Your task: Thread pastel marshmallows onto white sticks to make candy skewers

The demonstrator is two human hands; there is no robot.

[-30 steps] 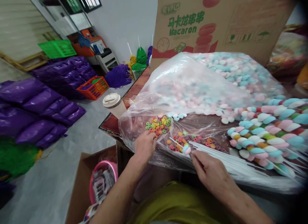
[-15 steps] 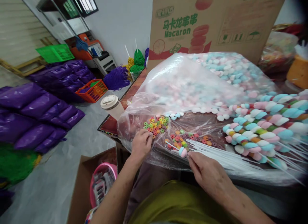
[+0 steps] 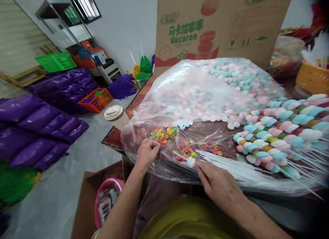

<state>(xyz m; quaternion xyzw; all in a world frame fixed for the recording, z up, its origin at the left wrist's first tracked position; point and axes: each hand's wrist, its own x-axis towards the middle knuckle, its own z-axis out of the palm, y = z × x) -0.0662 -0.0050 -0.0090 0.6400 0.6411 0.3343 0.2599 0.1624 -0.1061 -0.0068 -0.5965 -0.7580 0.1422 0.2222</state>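
My right hand [image 3: 218,179] pinches a thin white stick [image 3: 179,154] that slants up to the left. A twisted marshmallow [image 3: 191,162] in pink, white and blue is threaded on it, just beyond my fingertips. My left hand [image 3: 147,152] has thumb and forefinger closed together at the near edge of a pile of colourful cereal rings [image 3: 164,134]; whatever is between them is too small to make out. More cereal rings [image 3: 189,150] lie behind the stick. Bare white sticks [image 3: 226,165] lie in a bundle beside my right hand.
A clear plastic bag [image 3: 177,85] full of marshmallows covers the table's middle. Finished marshmallow skewers [image 3: 275,139] are stacked at right. A cardboard box [image 3: 239,30] stands behind. A lidded cup [image 3: 117,116] is at the table's left edge, and a pink basin [image 3: 97,211] sits below.
The view has shifted slightly, so everything sits a little further left. Both hands keep nearly the same pose, and the marshmallow stays on the stick.
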